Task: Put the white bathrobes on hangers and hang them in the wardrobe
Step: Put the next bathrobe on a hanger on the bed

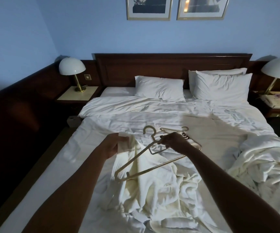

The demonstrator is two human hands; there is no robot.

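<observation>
Fingers [163, 140] pinch hanger [135, 163] neck (right hand [172, 140]); bathrobe [146, 179] beneath.

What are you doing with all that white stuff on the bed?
A person is getting a white bathrobe ready to hang up. The left hand grips a corner of the robe and lifts it, while the right hand holds a cream hanger by its neck, just above the cloth. The robe is not on the hanger yet. A second hanger lies on the bed, and another bathrobe sits bunched up at the right.
</observation>
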